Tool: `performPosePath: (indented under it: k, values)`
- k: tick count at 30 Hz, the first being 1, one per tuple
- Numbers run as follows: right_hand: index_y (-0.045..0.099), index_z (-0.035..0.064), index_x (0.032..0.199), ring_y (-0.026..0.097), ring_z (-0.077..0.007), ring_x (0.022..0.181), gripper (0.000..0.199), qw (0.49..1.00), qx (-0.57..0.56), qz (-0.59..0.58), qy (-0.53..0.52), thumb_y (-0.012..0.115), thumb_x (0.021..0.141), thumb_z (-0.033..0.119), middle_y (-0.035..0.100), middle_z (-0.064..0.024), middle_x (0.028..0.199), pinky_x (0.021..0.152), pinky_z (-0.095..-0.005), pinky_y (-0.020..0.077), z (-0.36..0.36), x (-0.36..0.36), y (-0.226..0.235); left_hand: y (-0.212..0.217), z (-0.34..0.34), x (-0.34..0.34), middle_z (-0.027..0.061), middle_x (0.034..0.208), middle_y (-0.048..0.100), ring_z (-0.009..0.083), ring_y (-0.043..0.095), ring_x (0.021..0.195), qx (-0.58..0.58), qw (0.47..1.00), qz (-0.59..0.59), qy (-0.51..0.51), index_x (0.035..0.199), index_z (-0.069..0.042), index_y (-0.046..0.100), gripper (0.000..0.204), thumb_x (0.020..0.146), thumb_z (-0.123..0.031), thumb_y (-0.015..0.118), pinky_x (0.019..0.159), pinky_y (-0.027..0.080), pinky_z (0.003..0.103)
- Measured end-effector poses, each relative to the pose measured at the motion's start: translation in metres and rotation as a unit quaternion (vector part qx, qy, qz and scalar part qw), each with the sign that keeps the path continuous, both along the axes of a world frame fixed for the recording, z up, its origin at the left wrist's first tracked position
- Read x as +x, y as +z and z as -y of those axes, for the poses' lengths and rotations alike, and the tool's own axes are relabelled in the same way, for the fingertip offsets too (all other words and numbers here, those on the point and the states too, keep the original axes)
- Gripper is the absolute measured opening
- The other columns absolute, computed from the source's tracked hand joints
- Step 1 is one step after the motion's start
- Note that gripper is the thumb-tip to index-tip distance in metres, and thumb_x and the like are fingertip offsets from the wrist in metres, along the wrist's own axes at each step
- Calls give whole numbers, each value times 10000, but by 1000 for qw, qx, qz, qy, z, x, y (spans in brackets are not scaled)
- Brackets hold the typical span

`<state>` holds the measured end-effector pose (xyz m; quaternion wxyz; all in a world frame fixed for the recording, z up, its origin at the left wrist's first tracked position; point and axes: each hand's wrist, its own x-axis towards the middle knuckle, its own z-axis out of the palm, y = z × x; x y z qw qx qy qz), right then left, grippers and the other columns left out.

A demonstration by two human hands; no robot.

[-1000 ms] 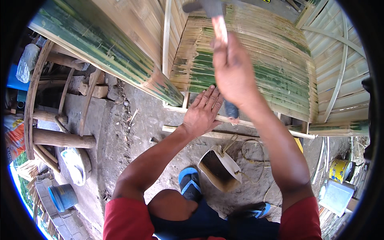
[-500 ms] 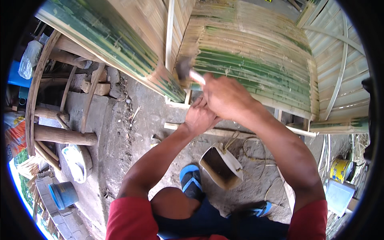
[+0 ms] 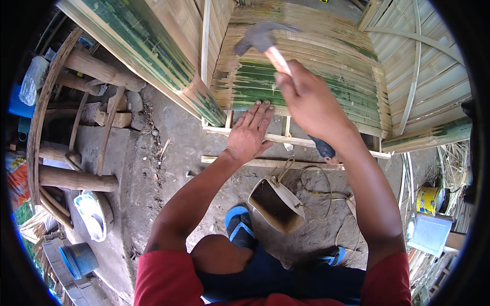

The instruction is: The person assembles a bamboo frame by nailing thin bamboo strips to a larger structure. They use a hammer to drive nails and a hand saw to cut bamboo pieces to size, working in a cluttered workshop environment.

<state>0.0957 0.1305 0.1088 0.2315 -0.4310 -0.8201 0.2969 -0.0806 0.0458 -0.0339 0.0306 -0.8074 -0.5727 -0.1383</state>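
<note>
My right hand (image 3: pixel 312 102) is wrapped round a claw hammer (image 3: pixel 278 60), held raised over a slatted bamboo panel (image 3: pixel 352 97). The hammer's head points away from me and looks slightly blurred; its dark grip end shows below my wrist. My left hand (image 3: pixel 249 133) lies flat, palm down, with its fingertips on the nearest green bamboo slat. Below the panel's near edge runs a pale wooden bar (image 3: pixel 298 141), which passes under or beside my left hand. Whether a nail stands near my fingers I cannot make out.
A thick bamboo post (image 3: pixel 206 102) stands left of my left hand. On the ground lie a wooden strip (image 3: pixel 240 161) and a cut-open white container (image 3: pixel 278 206) with rope. Wooden rails (image 3: pixel 76 176) fill the left side; a blue bucket (image 3: pixel 79 261) stands lower left.
The hammer has risen from low beside my left hand to above the panel. My left hand, earlier bunched at the bamboo's edge, now lies flat with fingers stretched. The view has shifted slightly.
</note>
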Motion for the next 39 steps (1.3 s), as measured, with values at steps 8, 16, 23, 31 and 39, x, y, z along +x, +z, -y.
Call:
performPosePath:
  k: [8, 16, 23, 31, 39]
  values:
    - [628, 73, 945, 664, -317, 636, 183, 994, -86, 64, -33, 737, 857, 192, 620, -154, 698, 589, -411, 507, 95, 184, -77, 12, 3, 9, 125, 1606, 367, 319, 338, 1493, -8, 1000, 24, 8, 1556, -78, 374, 921, 809, -409, 799, 1188, 348, 462]
    - [632, 109, 1099, 706, -360, 917, 383, 955, -103, 260, -98, 796, 819, 312, 722, -136, 957, 788, -480, 567, 203, 335, -209, 15, 35, 54, 51, 1430, 572, 310, 552, 1295, 0, 968, 148, -205, 1236, -130, 697, 377, 866, -172, 753, 1067, 478, 448]
    - [625, 103, 1142, 691, -398, 1006, 401, 925, -232, 285, -96, 758, 868, 364, 728, -166, 1044, 853, -498, 551, 218, 335, -212, 50, 9, 83, 79, 1042, 743, 290, 713, 970, -200, 936, 149, -246, 1024, -75, 755, 175, 867, -130, 703, 875, 573, 392]
    - [625, 71, 1101, 695, -409, 933, 416, 920, -266, 263, -116, 744, 883, 404, 716, -192, 949, 814, -505, 544, 226, 323, -212, -43, 100, 90, 217, 1042, 727, 390, 690, 1052, -562, 765, -90, -302, 1135, -36, 710, 293, 881, -127, 595, 876, 565, 473]
    - [657, 86, 1012, 703, -380, 879, 274, 956, -161, 219, -110, 723, 887, 321, 721, -156, 925, 761, -487, 556, 228, 335, -217, -50, 105, 89, 192, 1142, 721, 348, 681, 1103, -489, 813, -89, -302, 1259, -60, 664, 359, 945, -235, 668, 919, 545, 449]
